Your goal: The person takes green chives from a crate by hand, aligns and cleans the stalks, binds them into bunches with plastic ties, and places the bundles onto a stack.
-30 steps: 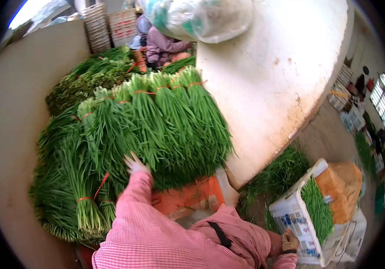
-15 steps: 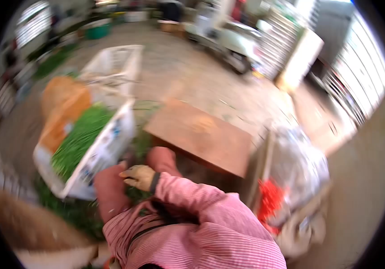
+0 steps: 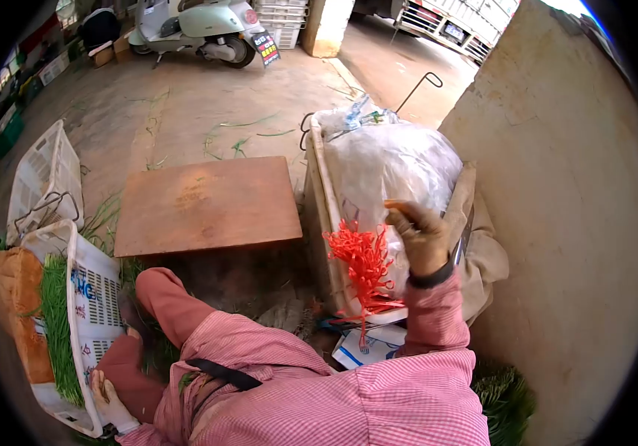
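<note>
My right hand (image 3: 419,236), with a dark band at the wrist, is raised beside a bunch of red plastic strips (image 3: 361,260). Its fingers are curled, with an orange-yellow tip pointing left; whatever they pinch cannot be made out. The strips hang over the side of a white bin (image 3: 322,178) stuffed with clear plastic bags (image 3: 401,167). At the lower left, my left hand (image 3: 111,401) rests by my thigh against a white crate (image 3: 73,297), fingers stretched out. Long green stalks (image 3: 59,327) lie in that crate beside an orange-brown cloth (image 3: 14,312).
A low brown board (image 3: 211,204) stands in front of my knees. Behind the crate is another white crate (image 3: 50,171). A scooter (image 3: 207,33) is parked at the back. A wall (image 3: 557,186) rises on the right, with more greens (image 3: 505,401) at its foot.
My view has turned right. My right hand has left the area by my knees and moved right, to the red strips. My left hand has come into sight beside the crate.
</note>
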### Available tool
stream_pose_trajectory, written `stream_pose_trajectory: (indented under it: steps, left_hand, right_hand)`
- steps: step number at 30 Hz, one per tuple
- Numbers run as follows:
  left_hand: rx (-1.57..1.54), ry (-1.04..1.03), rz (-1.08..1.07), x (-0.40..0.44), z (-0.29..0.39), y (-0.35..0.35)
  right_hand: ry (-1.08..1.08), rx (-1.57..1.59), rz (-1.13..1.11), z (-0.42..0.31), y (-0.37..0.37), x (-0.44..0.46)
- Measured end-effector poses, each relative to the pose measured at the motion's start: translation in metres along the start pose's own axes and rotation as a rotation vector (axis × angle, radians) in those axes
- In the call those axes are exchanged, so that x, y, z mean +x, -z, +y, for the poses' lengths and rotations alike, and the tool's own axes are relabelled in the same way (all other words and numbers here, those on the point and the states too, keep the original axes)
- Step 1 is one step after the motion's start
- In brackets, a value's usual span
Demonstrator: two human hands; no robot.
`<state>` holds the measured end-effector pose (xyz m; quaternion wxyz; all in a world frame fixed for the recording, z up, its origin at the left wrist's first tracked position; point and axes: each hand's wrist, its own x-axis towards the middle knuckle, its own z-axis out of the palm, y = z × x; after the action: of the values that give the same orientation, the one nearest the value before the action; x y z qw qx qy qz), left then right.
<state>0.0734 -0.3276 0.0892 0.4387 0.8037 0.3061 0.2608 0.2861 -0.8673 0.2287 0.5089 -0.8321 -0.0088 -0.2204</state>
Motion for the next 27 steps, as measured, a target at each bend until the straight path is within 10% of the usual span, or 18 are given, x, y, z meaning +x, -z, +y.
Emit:
stream_pose_trajectory:
  steps: [6, 16, 22, 27]
  left_hand:
    - [-0.098, -0.095, -0.111, 0.035, 0.034, -0.045]
    - [-0.082, -0.017, -0.152, 0.032, 0.014, -0.047]
    - [-0.132, 0.031, -0.098, 0.032, -0.034, -0.02]
    - [-0.228, 0.15, 0.072, 0.029, -0.056, 0.013]
  right_hand:
    - [-0.726, -0.397, -0.223, 0.082, 0.036, 0.033]
    - [-0.782, -0.473, -0.357, 0.084, 0.011, 0.043]
    - [-0.705, -0.174, -0.153, 0.077, 0.011, 0.058]
    - [-0.081, -0.193, 0.033, 0.001, -0.051, 0.126]
